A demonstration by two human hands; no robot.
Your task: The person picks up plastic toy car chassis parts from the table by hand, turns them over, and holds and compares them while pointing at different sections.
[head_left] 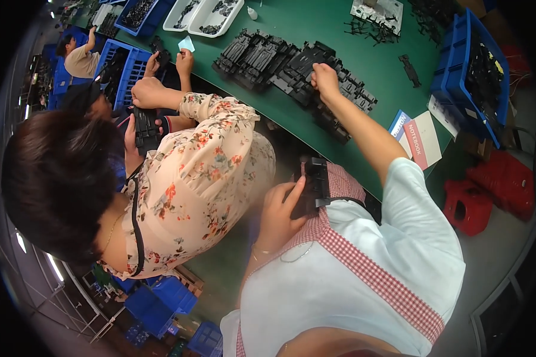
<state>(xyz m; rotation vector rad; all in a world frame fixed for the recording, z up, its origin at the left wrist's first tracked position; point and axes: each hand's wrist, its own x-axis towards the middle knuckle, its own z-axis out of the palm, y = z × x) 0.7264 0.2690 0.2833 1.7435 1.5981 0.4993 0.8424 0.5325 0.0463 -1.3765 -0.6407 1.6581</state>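
Close to my body, my left hand [280, 214] grips a black plastic part [317, 185], a boxy moulded piece with raised edges, tilted up against the checked apron. My right hand [326, 81] reaches out over the green table with its fingers curled closed. It is above a row of black plastic parts [262, 59], at a wide flat one [307, 65]. Whether anything small is pinched in those fingers is hidden.
Beside me on the left, a person in a floral blouse [202, 178] holds a similar black part [146, 128]. A blue crate [458, 65] and a notebook [423, 143] lie to the right. White trays [198, 30] with small parts stand at the back. Red stools [467, 205] are on the floor.
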